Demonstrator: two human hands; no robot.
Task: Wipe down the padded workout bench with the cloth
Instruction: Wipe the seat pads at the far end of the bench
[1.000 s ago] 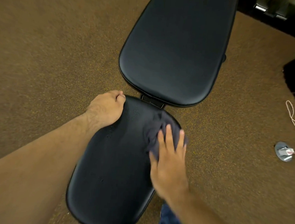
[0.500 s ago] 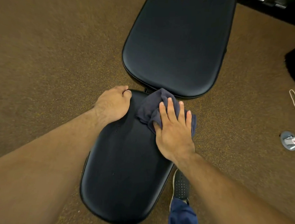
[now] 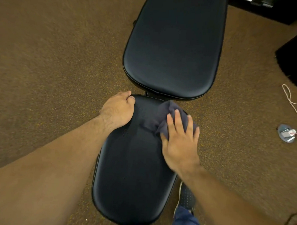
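brown speckled carpet (image 3: 53, 60) fills the room's floor, and the black padded workout bench (image 3: 172, 45) lies along it, running away from the person. its long back pad takes up the upper half of the view, and the shorter seat pad (image 3: 133, 171) sits nearest, with a narrow gap between the two where a bit of frame shows. both pads look like smooth vinyl over foam: probably firm with a little give, slick enough for a cloth to glide, and the bench looks heavy enough to stay put under a push.

left hand (image 3: 118, 110) rests on the seat pad's far left corner, fingers curled over the rim, thumb tucked, bracing there. right hand (image 3: 180, 141) lies flat with fingers spread and open, pressing the dark grey cloth (image 3: 162, 118) onto the seat pad's far right part, close to the gap. the cloth is bunched and limp, part of it spilling ahead of the fingertips; it is soft and light, so it is best driven with the whole palm on top rather than pinched at an edge, or it will likely roll up.

off to the right on the carpet lie a white cord (image 3: 291, 100) and a small round grey device (image 3: 286, 134). a dark shoe (image 3: 186, 197) shows beside the seat pad.
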